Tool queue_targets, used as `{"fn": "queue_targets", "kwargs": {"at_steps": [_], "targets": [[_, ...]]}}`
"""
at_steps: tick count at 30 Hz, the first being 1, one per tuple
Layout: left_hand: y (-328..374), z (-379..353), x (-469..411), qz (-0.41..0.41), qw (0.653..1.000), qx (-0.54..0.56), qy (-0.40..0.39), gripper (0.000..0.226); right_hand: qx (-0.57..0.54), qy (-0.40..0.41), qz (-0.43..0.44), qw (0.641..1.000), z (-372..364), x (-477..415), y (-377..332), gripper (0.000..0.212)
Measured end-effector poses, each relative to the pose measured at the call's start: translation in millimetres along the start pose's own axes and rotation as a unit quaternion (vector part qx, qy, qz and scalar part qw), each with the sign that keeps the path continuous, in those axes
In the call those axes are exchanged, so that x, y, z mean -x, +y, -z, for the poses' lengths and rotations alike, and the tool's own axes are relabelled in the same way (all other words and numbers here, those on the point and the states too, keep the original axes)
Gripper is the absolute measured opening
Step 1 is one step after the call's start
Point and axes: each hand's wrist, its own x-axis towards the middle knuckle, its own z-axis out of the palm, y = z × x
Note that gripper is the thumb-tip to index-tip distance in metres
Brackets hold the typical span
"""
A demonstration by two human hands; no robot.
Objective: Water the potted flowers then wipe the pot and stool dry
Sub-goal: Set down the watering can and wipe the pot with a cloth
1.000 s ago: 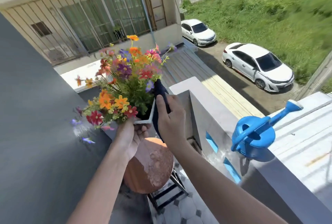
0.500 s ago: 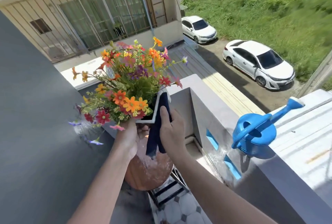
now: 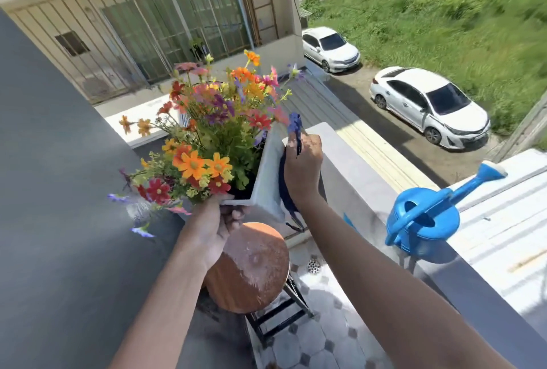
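A white square pot [image 3: 268, 182] full of orange, red and purple flowers [image 3: 207, 134] is lifted above the stool and tilted to the left. My left hand [image 3: 214, 225] grips its near bottom corner. My right hand [image 3: 302, 166] presses a dark blue cloth [image 3: 291, 161] flat against the pot's right side; the cloth's end sticks up above my fingers and its tail hangs below. Under the pot stands a round wooden stool [image 3: 251, 268] with a pale wet patch on its seat and black metal legs.
A blue watering can [image 3: 426, 220] sits on the grey balcony ledge [image 3: 370, 188] at the right. A dark grey wall [image 3: 59, 191] fills the left. Patterned floor tiles and a drain [image 3: 313, 266] lie below. Two white cars are parked on the street far below.
The pot has tipped further left, showing more of its right side. My right hand has slid the cloth up along that side. My left hand keeps its hold on the corner.
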Motion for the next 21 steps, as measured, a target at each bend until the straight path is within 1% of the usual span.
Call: {"fn": "queue_targets", "kwargs": {"at_steps": [2,5,9,10,12,13,15,18,21], "targets": [[2.8,0.4,-3.1,0.001,1.0,0.013,0.0,0.031,0.013,-0.029,-0.02,0.999,-0.3,14.7,8.6,0.021],[4.8,1.6,-12.8,-0.005,1.0,0.019,0.013,0.027,0.005,-0.07,-0.02,0.997,3.3,43.2,13.6,0.022],[-1.8,5.9,-22.1,-0.013,0.998,-0.019,0.055,0.03,-0.021,-0.115,0.006,0.993,11.0,60.2,-5.2,0.021],[-5.0,7.2,-23.1,-0.013,0.997,-0.035,0.065,0.03,-0.034,-0.122,0.005,0.992,13.6,61.8,-12.3,0.025],[-10.2,7.5,-23.1,-0.014,0.995,-0.065,0.077,0.032,-0.055,-0.127,-0.012,0.99,17.6,61.7,-27.2,0.041],[-11.4,6.7,-22.9,-0.018,0.994,-0.072,0.08,0.033,-0.067,-0.124,-0.025,0.99,19.3,59.5,-33.6,0.044],[-10.3,5.4,-21.6,-0.024,0.995,-0.067,0.074,0.035,-0.094,-0.119,-0.046,0.987,19.9,54.7,-38.9,0.042],[-3.2,6.1,-16.5,-0.02,0.995,-0.081,0.05,0.03,-0.11,-0.107,-0.062,0.986,22.9,42.6,-38.9,0.038],[4.3,11.9,-17.3,-0.016,0.991,-0.125,0.049,0.035,-0.104,-0.098,-0.047,0.989,31.3,17.5,-37.7,0.042]]}}
